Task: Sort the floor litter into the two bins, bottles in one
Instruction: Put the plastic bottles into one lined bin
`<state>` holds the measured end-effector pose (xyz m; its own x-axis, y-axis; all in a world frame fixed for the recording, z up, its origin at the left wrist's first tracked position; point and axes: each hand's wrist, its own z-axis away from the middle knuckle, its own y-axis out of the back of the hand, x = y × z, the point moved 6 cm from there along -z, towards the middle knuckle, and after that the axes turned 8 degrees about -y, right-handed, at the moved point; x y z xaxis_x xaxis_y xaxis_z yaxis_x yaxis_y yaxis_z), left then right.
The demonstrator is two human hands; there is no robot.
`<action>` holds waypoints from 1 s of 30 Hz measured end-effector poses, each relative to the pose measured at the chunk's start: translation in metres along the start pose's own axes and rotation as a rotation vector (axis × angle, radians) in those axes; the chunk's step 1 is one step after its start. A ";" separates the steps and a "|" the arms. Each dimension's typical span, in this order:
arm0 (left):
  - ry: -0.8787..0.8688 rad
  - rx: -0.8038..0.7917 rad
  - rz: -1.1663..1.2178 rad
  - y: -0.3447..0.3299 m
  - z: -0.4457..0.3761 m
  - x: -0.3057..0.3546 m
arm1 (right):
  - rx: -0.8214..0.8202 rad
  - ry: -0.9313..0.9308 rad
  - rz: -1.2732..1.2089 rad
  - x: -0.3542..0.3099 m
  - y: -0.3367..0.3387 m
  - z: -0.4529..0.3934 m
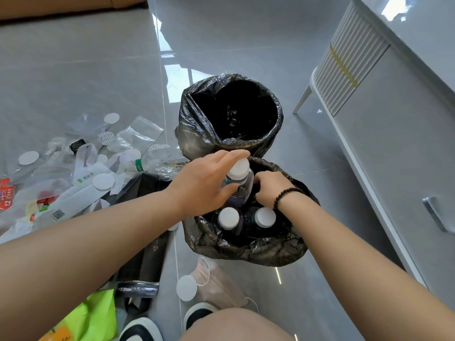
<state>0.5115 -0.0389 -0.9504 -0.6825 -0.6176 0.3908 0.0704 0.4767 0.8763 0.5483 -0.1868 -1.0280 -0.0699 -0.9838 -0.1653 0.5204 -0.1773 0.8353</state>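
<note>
two round bins lined with crinkled, glossy black plastic bags stand touching on the smooth grey tiled floor [246, 45]. the far bin [231, 114] at 12 o'clock shows only a dark hollow. the near bin [251, 244] holds two upright clear plastic bottles with flat white round caps, one [229, 217] at its 9 o'clock side and another [264, 217] just beside it at 3 o'clock. a third bottle [240, 178], clear with a white cap and a green band under it, stands tilted at the bin's 12 o'clock edge. the left hand [209, 178] grips it, fingers laid over the cap and thumb pressed on the body. the right hand [269, 190], a dark bead bracelet at the wrist, curls its fingers against the bottle's other side inside the bag rim. at 9 o'clock lies a heap of litter [81, 166]: clear crumpled film, white paper discs, printed card. a pale pleated face mask [219, 284] lies at 6 o'clock.
</note>
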 end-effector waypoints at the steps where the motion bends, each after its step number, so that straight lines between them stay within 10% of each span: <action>1: -0.005 0.008 -0.007 0.001 0.000 0.000 | -0.012 0.007 0.074 -0.004 -0.004 -0.002; 13: -0.004 0.016 -0.048 0.007 0.004 -0.005 | 0.067 0.044 0.221 -0.001 0.004 0.005; 30: -0.022 -0.052 -0.018 -0.021 -0.029 0.017 | 0.858 0.179 -0.396 0.043 0.047 0.113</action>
<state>0.5193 -0.0776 -0.9538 -0.6995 -0.6119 0.3691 0.0953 0.4321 0.8968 0.4739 -0.2408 -0.9366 0.0616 -0.8418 -0.5362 -0.3180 -0.5258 0.7889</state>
